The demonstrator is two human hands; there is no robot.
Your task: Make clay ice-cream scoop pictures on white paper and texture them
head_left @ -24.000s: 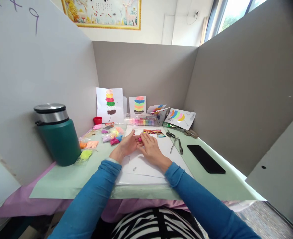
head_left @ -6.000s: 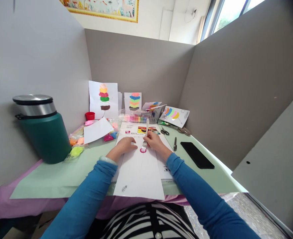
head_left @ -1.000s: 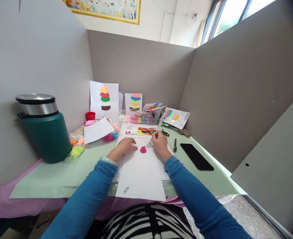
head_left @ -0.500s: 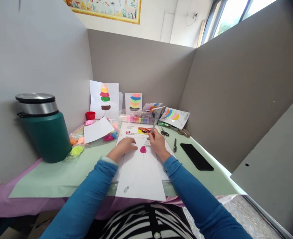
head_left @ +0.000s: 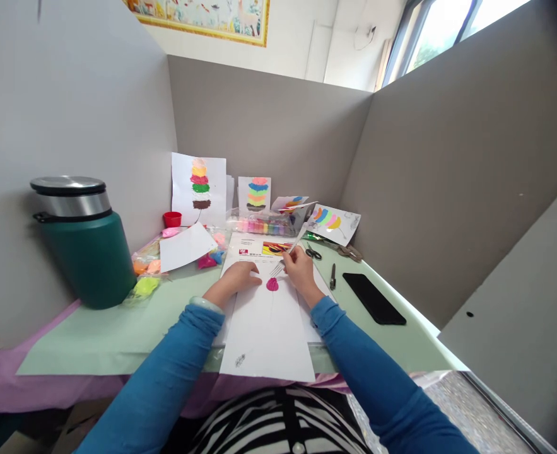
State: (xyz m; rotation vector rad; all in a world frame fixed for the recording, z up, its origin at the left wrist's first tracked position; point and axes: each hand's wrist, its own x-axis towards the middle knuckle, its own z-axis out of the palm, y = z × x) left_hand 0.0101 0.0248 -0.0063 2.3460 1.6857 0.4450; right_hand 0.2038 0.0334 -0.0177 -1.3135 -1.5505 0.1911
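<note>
A small magenta lump of modelling clay (head_left: 272, 284) with a ridged surface sits on the white paper sheet (head_left: 269, 334) in front of me. My right hand (head_left: 301, 270) is closed around a metal fork (head_left: 277, 268). The fork's tines point down and left, just above the clay; whether they touch it I cannot tell. To the clay's left, my left hand (head_left: 238, 277) rests on the sheet with fingers stretched out and holds nothing. A thin line runs down the sheet, and a dark scribble marks its lower left corner.
A green flask (head_left: 86, 252) stands at the left. Bags of coloured clay (head_left: 207, 260) lie behind my left hand. Scissors (head_left: 313, 251), a small craft knife (head_left: 332, 276) and a black phone (head_left: 374, 298) are on the right. Clay pictures (head_left: 199, 189) lean against the back partition.
The fork has tilted in my right hand, its handle lower and its tines slightly further left and up from the clay. My left hand stays in place.
</note>
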